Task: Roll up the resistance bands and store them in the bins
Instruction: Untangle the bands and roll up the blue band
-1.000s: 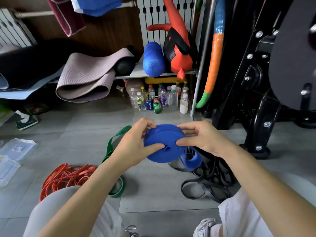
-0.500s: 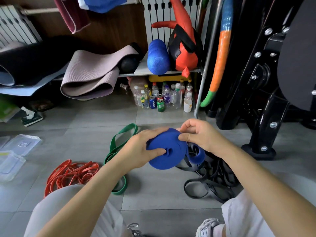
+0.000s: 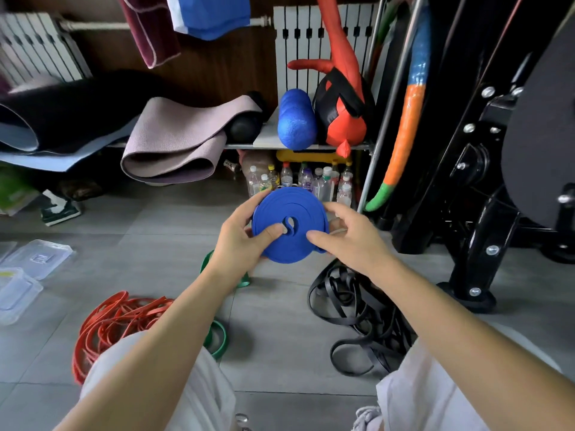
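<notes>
A blue resistance band (image 3: 292,213), wound into a flat coil, is held up in front of me above the floor. My left hand (image 3: 239,241) grips its left edge, thumb pressed near the coil's centre. My right hand (image 3: 345,241) holds the right edge, thumb on the face and fingers behind. On the floor lie a loose red band (image 3: 115,318) at the left, a green band (image 3: 217,334) partly hidden by my left arm, and a tangled black band (image 3: 354,318) at the right. Clear plastic bins (image 3: 18,290) sit at the far left.
A low shelf (image 3: 311,146) ahead carries rolled mats, a blue foam roller (image 3: 295,119) and a red punching toy. Several bottles (image 3: 298,181) stand under it. A black weight machine (image 3: 485,181) fills the right side. My knees in white trousers are at the bottom.
The coil has been raised and turned so its flat spiral face points at me. The loose blue tail that hung at the right has been wound in.
</notes>
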Motion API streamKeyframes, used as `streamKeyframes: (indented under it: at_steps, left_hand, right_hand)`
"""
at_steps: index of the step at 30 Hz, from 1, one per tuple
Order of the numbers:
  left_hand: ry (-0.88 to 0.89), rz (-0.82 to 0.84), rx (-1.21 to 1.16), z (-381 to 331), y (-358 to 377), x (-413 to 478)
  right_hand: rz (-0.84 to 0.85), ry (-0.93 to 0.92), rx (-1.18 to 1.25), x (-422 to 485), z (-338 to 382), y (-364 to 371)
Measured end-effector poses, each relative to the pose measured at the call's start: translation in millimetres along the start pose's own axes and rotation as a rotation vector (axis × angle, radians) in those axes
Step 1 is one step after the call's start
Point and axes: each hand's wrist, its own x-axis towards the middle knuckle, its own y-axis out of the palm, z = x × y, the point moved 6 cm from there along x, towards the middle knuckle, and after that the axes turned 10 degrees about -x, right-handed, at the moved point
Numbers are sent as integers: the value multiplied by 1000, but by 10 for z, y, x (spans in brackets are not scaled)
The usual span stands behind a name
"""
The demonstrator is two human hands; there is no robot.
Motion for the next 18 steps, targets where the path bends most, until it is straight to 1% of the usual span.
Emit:
streamKeyframes:
  at_steps: [2,3,6,9,11,15,16,18]
  left_hand:
    - [11,14,41,-96,32,113]
    - [3,34,56,-140,52,185]
    - [-48,117,103,-216,74,403]
    - [-119,151,128,-58,-11,600]
    - [-233,135,90,255,-154,721]
    - [-583,141,-94,1210,-445,833]
    - [-637,142,-87,1470,-508,841]
    - [-668,109,65,1976,-654,880]
  right_hand:
    - [-64,13,-137,130,113,-44]
    - [-87,30,-162,200,139,-57]
    - [-101,76,-155,439,110,-5]
    - [-73,148,-177,709,-50,177]
    - [-23,196,-222,911,-228,374]
    - [127,307,-324,1203,-843,960]
    - [160,350,-319,1230,-1049,1132]
    - [219,434,-296,1264,-1484,1482]
